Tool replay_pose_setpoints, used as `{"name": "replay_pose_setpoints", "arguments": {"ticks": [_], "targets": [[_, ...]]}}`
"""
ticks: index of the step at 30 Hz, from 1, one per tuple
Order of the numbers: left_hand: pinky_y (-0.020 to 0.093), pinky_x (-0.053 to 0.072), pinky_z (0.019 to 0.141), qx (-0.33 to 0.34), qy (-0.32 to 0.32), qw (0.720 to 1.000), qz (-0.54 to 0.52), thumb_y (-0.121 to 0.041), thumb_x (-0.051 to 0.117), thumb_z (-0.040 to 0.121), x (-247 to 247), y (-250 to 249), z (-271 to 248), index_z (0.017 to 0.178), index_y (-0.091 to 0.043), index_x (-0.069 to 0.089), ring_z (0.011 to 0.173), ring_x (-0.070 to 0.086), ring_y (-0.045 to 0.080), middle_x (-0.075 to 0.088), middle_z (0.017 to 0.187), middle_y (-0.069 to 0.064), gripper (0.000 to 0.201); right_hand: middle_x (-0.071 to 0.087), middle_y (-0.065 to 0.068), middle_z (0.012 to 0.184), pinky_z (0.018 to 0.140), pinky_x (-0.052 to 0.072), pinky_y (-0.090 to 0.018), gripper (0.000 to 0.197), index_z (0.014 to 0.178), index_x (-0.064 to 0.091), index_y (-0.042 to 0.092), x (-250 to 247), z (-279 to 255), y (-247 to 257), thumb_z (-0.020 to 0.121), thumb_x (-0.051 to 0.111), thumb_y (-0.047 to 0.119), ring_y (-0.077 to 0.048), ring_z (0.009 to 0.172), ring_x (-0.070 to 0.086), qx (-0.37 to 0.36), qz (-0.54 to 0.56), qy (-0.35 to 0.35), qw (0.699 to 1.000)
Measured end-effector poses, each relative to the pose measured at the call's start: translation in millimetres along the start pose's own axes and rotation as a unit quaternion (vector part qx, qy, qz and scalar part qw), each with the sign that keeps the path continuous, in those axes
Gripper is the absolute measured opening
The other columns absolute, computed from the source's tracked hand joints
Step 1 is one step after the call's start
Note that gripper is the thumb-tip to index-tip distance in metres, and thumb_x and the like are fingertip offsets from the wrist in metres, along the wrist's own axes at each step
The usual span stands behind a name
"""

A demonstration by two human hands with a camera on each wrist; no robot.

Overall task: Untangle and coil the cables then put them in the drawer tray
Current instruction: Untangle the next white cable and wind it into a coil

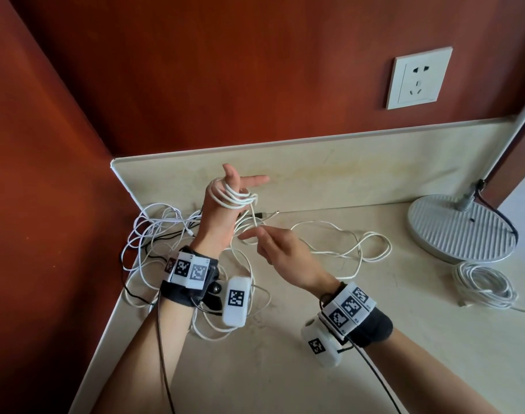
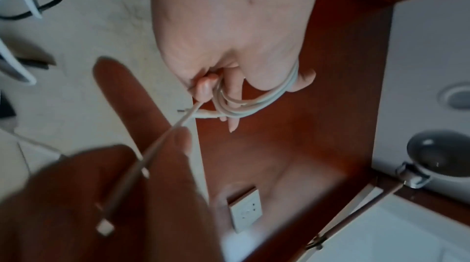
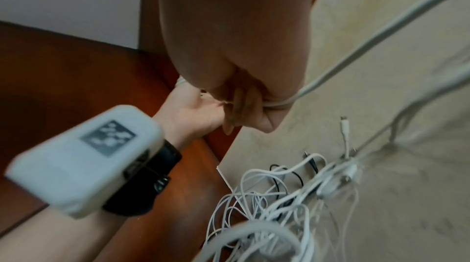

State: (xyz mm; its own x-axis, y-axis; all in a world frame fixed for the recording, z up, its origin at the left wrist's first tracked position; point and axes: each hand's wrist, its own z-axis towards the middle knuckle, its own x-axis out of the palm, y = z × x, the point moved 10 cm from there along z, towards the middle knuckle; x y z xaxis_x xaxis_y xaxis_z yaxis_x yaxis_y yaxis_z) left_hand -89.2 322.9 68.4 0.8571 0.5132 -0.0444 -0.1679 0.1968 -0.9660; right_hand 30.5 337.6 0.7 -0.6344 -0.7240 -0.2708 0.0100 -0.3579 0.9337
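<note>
Nearest us, our right hand [image 1: 280,249] pinches the white cable [image 1: 236,198] end. Beyond it, our left hand [image 1: 222,210] is raised, cable loops wound around its fingers. Tangled cables [image 1: 165,231] lie on the counter [image 1: 285,354] behind; coiled cable [image 1: 483,286] far right.

2 dark wristbands [image 1: 189,286] (white coded tags), bare forearms.

Smooth white plastic-sheathed cable [image 1: 234,198]
</note>
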Motion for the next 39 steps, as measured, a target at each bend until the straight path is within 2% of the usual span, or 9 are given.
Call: {"name": "replay_pose_setpoints", "arguments": {"ticks": [3, 6, 12, 14, 18, 22, 28, 33, 39], "targets": [[0.020, 0.042, 0.068, 0.036, -0.016, 0.993, 0.111, -0.066, 0.041, 0.094, -6.1, -1.6, 4.0, 0.101, -0.003, 0.081, 0.058, 0.053, -0.001, 0.051, 0.048, -0.002, 0.076, 0.053, 0.029, 0.060, 0.063, 0.035, -0.020, 0.030, 0.113, 0.070, 0.009, -3.5, -1.6, 9.2, 0.112, 0.044, 0.023, 0.000, 0.057, 0.050, -0.016, -0.128, 0.024, 0.991], [0.032, 0.053, 0.067, 0.088, -0.042, 0.967, 0.237, -0.042, 0.070, 0.094, -17.3, -0.1, 12.6, 0.072, 0.007, 0.072, 0.062, 0.063, 0.007, 0.072, 0.068, 0.013, 0.053, 0.057, 0.013, 0.062, 0.064, 0.043, -0.036, 0.027, 0.102, 0.069, 0.010, -10.6, -2.6, 16.7, 0.109, 0.047, 0.024, -0.010, 0.058, 0.050, -0.033, -0.238, 0.029, 0.970], [0.032, 0.047, 0.071, 0.108, 0.013, 0.896, 0.430, -0.064, 0.074, 0.083, -12.9, 17.5, 9.7, 0.050, -0.003, 0.051, 0.054, 0.049, 0.014, 0.056, 0.051, 0.005, 0.073, 0.071, 0.000, 0.088, 0.070, 0.050, -0.038, 0.024, 0.100, 0.071, 0.026, -36.1, -6.1, 28.7, 0.102, 0.059, 0.047, -0.030, 0.085, 0.065, 0.021, -0.408, 0.002, 0.913], [0.028, 0.040, 0.071, 0.085, 0.034, 0.859, 0.503, -0.068, 0.070, 0.082, -12.4, 24.4, 8.2, 0.053, -0.006, 0.057, 0.062, 0.048, 0.019, 0.055, 0.060, 0.004, 0.070, 0.072, 0.000, 0.091, 0.070, 0.049, -0.036, 0.022, 0.099, 0.071, 0.027, -41.7, -6.2, 31.1, 0.099, 0.063, 0.048, -0.029, 0.087, 0.066, 0.029, -0.426, 0.005, 0.904], [0.023, 0.037, 0.061, 0.037, 0.092, 0.829, 0.550, -0.018, 0.082, 0.086, 1.1, 42.2, -4.8, 0.084, -0.003, 0.060, 0.076, 0.059, 0.025, 0.049, 0.079, -0.002, 0.026, 0.072, 0.003, 0.087, 0.067, 0.047, -0.036, 0.028, 0.092, 0.072, 0.025, -45.1, -2.7, 45.0, 0.096, 0.066, 0.052, -0.028, 0.082, 0.065, -0.026, -0.445, 0.001, 0.895], [0.030, 0.054, 0.072, 0.020, 0.191, 0.820, 0.539, -0.037, 0.087, 0.080, 28.7, 57.7, -28.3, 0.096, -0.006, 0.062, 0.084, 0.069, 0.026, 0.065, 0.091, 0.006, 0.044, 0.065, 0.009, 0.072, 0.059, 0.045, -0.033, 0.041, 0.080, 0.071, 0.025, -53.9, 1.8, 54.9, 0.080, 0.075, 0.066, -0.023, 0.066, 0.058, -0.094, -0.452, -0.028, 0.887], [0.028, 0.059, 0.070, 0.012, 0.282, 0.883, 0.375, -0.031, 0.100, 0.060, 51.9, 42.0, -60.1, 0.089, -0.009, 0.068, 0.077, 0.070, 0.009, 0.070, 0.088, -0.001, 0.048, 0.058, 0.013, 0.066, 0.053, 0.039, -0.029, 0.038, 0.075, 0.074, 0.023, -66.0, 5.3, 50.7, 0.069, 0.088, 0.058, -0.013, 0.059, 0.053, -0.128, -0.245, 0.010, 0.961], [0.014, 0.054, 0.070, 0.053, 0.289, 0.916, 0.273, 0.001, 0.095, 0.062, 53.4, 19.4, -75.2, 0.110, -0.001, 0.067, 0.084, 0.069, -0.001, 0.071, 0.094, 0.002, 0.056, 0.076, -0.017, 0.093, 0.089, 0.057, -0.054, 0.020, 0.100, 0.072, 0.000, -62.4, 8.9, 35.4, 0.087, 0.081, 0.013, -0.032, 0.088, 0.074, -0.066, 0.046, 0.095, 0.992], [0.022, 0.056, 0.078, 0.138, 0.256, 0.916, 0.275, -0.049, 0.093, 0.053, 55.8, -20.2, -80.8, 0.104, -0.030, 0.072, 0.093, 0.064, 0.006, 0.054, 0.122, 0.001, 0.059, 0.070, -0.001, 0.075, 0.067, 0.051, -0.019, 0.015, 0.091, 0.067, -0.003, -69.4, 16.0, 27.5, 0.082, 0.078, 0.002, -0.008, 0.066, 0.063, -0.078, 0.132, 0.034, 0.988]]}}
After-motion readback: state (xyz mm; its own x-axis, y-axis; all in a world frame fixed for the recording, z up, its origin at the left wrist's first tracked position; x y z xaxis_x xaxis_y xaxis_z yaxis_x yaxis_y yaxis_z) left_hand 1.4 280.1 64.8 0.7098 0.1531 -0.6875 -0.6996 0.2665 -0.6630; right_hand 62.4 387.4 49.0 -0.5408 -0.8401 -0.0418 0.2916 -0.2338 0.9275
